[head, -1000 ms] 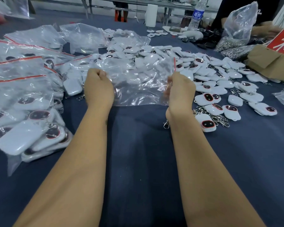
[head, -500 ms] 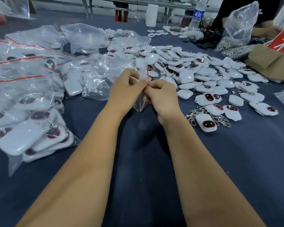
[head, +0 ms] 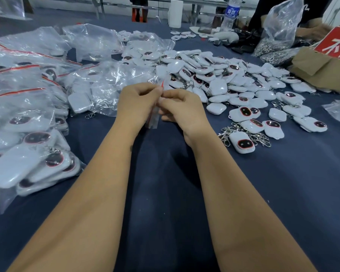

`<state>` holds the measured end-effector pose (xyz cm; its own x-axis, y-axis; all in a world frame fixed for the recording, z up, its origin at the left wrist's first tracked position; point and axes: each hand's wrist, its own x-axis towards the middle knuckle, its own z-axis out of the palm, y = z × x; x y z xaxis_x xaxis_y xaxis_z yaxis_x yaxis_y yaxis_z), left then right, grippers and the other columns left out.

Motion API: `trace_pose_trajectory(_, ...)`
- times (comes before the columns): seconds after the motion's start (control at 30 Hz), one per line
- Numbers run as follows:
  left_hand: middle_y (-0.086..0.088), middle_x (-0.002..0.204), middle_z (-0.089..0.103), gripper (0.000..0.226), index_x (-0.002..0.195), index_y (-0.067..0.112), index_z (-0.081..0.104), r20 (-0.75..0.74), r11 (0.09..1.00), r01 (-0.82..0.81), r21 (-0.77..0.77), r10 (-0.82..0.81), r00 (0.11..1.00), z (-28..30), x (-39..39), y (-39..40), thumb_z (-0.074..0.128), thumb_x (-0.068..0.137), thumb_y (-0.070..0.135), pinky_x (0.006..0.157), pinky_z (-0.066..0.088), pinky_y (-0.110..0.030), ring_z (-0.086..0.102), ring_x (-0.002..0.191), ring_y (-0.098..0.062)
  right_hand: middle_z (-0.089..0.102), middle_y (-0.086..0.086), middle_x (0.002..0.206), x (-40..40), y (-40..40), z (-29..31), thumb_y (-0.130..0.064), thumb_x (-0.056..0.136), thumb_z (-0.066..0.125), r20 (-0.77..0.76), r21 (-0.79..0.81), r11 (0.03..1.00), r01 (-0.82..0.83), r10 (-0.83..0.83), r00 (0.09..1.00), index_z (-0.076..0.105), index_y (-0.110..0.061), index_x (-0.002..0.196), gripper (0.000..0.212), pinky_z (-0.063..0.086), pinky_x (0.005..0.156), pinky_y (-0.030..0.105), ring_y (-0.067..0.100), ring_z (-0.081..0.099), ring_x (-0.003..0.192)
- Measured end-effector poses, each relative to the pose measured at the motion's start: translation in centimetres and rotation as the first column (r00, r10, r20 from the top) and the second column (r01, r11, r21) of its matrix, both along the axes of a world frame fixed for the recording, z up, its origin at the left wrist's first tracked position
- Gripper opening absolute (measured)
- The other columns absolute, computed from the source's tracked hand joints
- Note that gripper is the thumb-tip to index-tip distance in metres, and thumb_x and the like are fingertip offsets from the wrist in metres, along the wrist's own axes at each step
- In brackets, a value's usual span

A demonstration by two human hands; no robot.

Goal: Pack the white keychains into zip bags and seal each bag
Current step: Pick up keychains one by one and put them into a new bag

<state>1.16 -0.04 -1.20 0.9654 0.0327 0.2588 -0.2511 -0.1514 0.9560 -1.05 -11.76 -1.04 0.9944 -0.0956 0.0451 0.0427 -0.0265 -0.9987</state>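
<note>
Both hands have closed in from well apart a second ago, so the clear zip bag (head: 153, 118), then stretched wide between them, is now gathered into a narrow strip between the fists. At far left, filled bags (head: 28, 118) with red seal lines lie stacked on the dark worktop (head: 283, 193), cut off by the frame edge; their contents blur behind wrinkled plastic. Empty and part-filled clear bags (head: 110, 83) lie heaped further in. At centre, the left hand (head: 137, 103) and right hand (head: 182, 108) touch, each grip pinching the bag's top, where a red seal strip (head: 162, 83) pokes up. Most of the bag is hidden behind the hands; only its lower end hangs clear, and whether anything is inside cannot be told. To the right, loose white keychains (head: 220, 83) lie piled behind and beside the right hand, with metal clips (head: 227, 132) tangled near the closest ones. A cardboard box (head: 318, 65) is cut off at far right.
</note>
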Motion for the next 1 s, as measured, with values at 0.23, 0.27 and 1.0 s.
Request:
trace_pose_trajectory(0.23, -0.001, 0.068, 0.067, 0.019, 0.082, 0.021, 0.075, -0.073, 0.996, 0.048, -0.07, -0.053, 0.996, 0.0, 0.0, -0.2, 0.061, 0.096, 0.02, 0.053, 0.051, -0.025, 0.06, 0.057, -0.014, 0.068, 0.01, 0.089, 0.1, 0.4, -0.3, -0.009, 0.087, 0.07, -0.017, -0.023, 0.998, 0.065, -0.066, 0.998, 0.062, -0.009, 0.101, 0.016, 0.052, 0.062, 0.021, 0.016, 0.066, 0.076)
trace_pose_trajectory(0.27, 0.0, 0.068, 0.066, 0.021, 0.084, 0.022, 0.074, -0.081, 0.996, 0.04, -0.081, -0.047, 0.996, 0.0, 0.0, -0.2, 0.059, 0.097, 0.018, 0.05, 0.051, -0.026, 0.06, 0.055, -0.014, 0.069, 0.011, 0.089, 0.1, 0.5, -0.3, -0.007, 0.088, 0.069, -0.016, -0.024, 0.997, 0.076, -0.077, 0.997, 0.062, -0.008, 0.101, 0.014, 0.052, 0.061, 0.02, 0.017, 0.067, 0.075)
trace_pose_trajectory(1.0, 0.011, 0.083, 0.054, 0.03, 0.112, 0.028, 0.051, 0.061, 0.962, 0.01, 0.272, -0.028, 0.998, -0.9, 0.2, -0.7, 0.063, 0.087, 0.015, 0.065, 0.051, -0.028, 0.056, 0.069, -0.007, 0.069, 0.021, 0.097, 0.5, 0.6, -0.4, -0.001, 0.088, 0.057, -0.045, 0.04, 0.977, 0.211, -0.209, 0.977, 0.058, -0.011, 0.096, 0.013, 0.059, 0.081, 0.05, 0.032, 0.067, 0.078)
